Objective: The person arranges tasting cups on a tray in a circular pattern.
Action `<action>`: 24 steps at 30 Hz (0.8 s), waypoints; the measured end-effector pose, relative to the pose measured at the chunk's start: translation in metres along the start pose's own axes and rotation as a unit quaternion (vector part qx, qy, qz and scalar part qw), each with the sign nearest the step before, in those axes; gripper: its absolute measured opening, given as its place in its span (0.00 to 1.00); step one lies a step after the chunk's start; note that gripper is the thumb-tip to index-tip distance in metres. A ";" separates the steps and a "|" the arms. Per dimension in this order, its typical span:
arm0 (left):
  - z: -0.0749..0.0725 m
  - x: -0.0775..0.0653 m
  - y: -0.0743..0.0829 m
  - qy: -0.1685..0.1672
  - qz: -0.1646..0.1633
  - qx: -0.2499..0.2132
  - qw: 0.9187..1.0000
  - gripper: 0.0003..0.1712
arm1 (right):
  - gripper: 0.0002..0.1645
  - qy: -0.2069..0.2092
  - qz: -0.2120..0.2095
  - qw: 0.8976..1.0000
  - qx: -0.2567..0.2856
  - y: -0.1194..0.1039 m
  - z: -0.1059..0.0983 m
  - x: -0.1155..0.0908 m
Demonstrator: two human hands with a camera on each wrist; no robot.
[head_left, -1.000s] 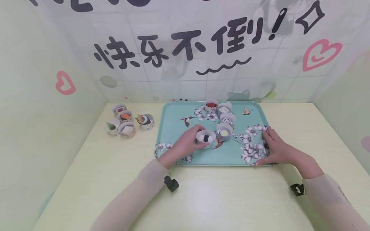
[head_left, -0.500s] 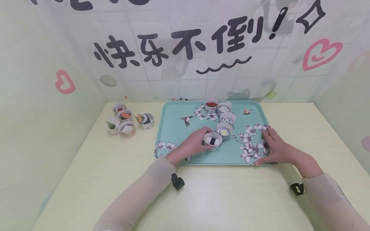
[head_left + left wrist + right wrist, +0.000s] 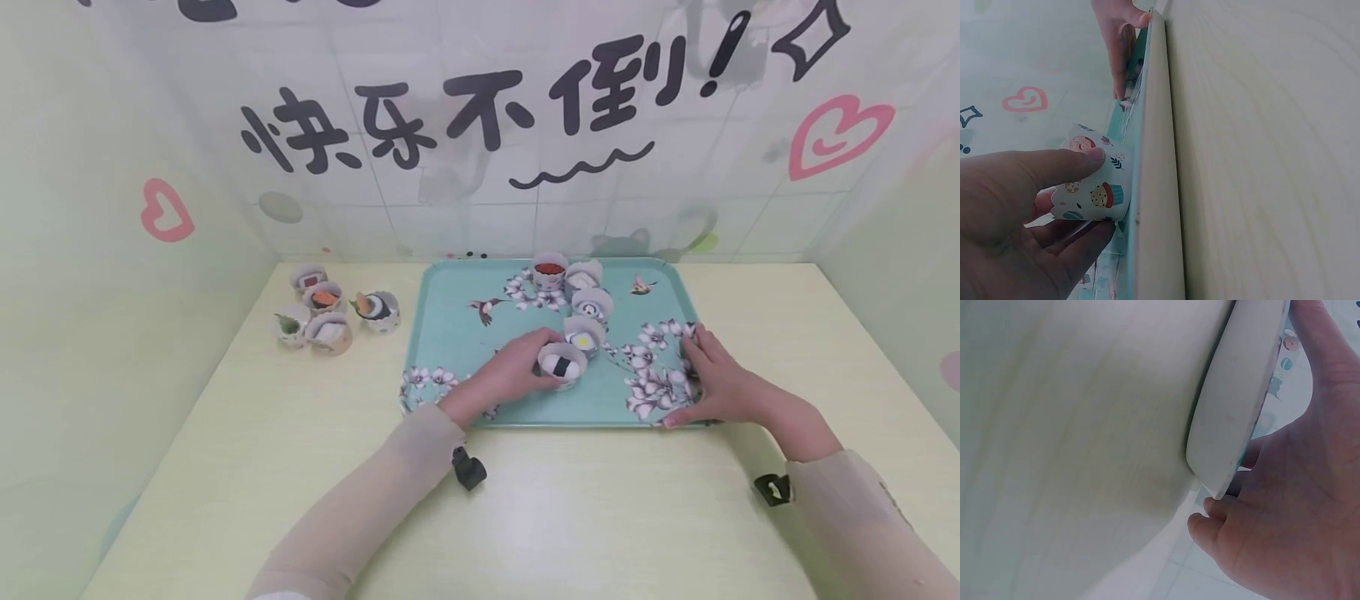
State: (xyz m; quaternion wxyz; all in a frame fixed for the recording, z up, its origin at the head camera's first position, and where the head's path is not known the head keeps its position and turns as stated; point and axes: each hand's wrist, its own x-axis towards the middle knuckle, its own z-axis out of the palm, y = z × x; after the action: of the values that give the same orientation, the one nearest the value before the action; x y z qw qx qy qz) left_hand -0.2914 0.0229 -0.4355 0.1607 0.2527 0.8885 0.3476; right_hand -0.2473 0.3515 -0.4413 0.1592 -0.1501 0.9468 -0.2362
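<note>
A white paper cup printed with cupcakes and doughnuts (image 3: 1092, 178), filled by a white oval toy sushi piece with a black band (image 3: 562, 365), is being held between the curled thumb and fingers of the left hand (image 3: 517, 367). It is being kept above the near edge of a turquoise rectangular tray with blossom and bird print (image 3: 450, 333), about midway between the near corners; whether its weight is being borne by the tray cannot be told. The fingers of the right hand (image 3: 731, 392) are being spread wide at the near right corner.

The greatest risk is probably being posed by the neighbouring pale paper cup with a yellow-centred white filling (image 3: 579, 324): too firm a sideways push could be tipping it, or shunting the row towards the far edge. By too tight a pinch, the thin paper wall could be being dented. Were the corner being pressed unevenly, the tray could be sliding on the pale wood-grain worktop (image 3: 585, 517).

On the backdrop, bold black lettering (image 3: 490, 125) is being read as "快乐不倒!"; a line above is being cut off. No brand is being shown legibly on the cups.
</note>
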 end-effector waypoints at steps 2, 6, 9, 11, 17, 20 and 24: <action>0.000 0.000 0.000 0.001 0.001 -0.002 1.000 0.32 | 0.84 -0.001 0.000 1.000 0.001 -0.001 0.000 0.000; 0.001 -0.001 -0.001 0.002 -0.004 -0.008 1.000 0.34 | 0.83 -0.001 0.000 1.000 -0.001 -0.002 0.000 0.000; -0.001 -0.001 -0.003 0.003 -0.010 -0.011 1.000 0.36 | 0.83 0.001 -0.001 1.000 -0.003 -0.002 -0.001 0.000; -0.002 -0.002 -0.005 0.004 -0.013 -0.013 1.000 0.36 | 0.83 0.001 -0.002 1.000 -0.003 -0.003 -0.001 0.000; -0.009 -0.007 -0.009 0.008 -0.014 -0.016 1.000 0.33 | 0.83 0.001 -0.002 1.000 0.000 -0.003 -0.001 -0.001; -0.012 -0.009 -0.012 0.012 -0.018 -0.023 0.999 0.31 | 0.83 0.001 -0.002 1.000 0.000 -0.002 -0.001 -0.001; -0.016 -0.014 -0.015 0.018 -0.024 -0.033 0.999 0.29 | 0.83 0.000 0.000 1.000 0.001 -0.002 -0.001 -0.001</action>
State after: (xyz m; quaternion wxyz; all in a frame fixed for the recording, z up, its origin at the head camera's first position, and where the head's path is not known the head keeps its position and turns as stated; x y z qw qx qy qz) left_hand -0.2927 -0.0029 -0.4326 0.1611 0.2198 0.8850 0.3775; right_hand -0.2463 0.3502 -0.4391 0.1589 -0.1502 0.9466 -0.2368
